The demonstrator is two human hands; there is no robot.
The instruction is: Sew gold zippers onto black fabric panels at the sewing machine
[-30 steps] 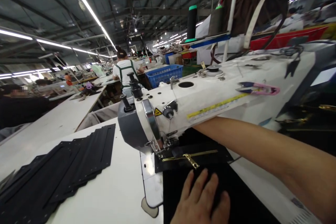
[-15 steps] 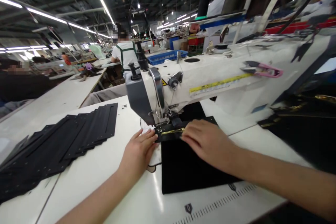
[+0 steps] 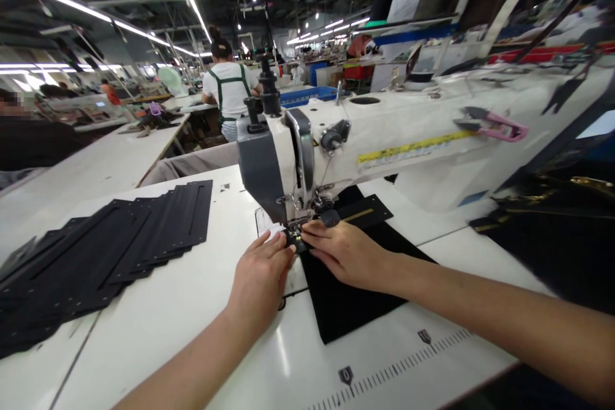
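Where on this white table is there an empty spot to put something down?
Bare table lies between the stack of black pieces and the left hand, and in front along the printed ruler. It is crowded under the sewing machine, where both hands, right hand too, press the black fabric.
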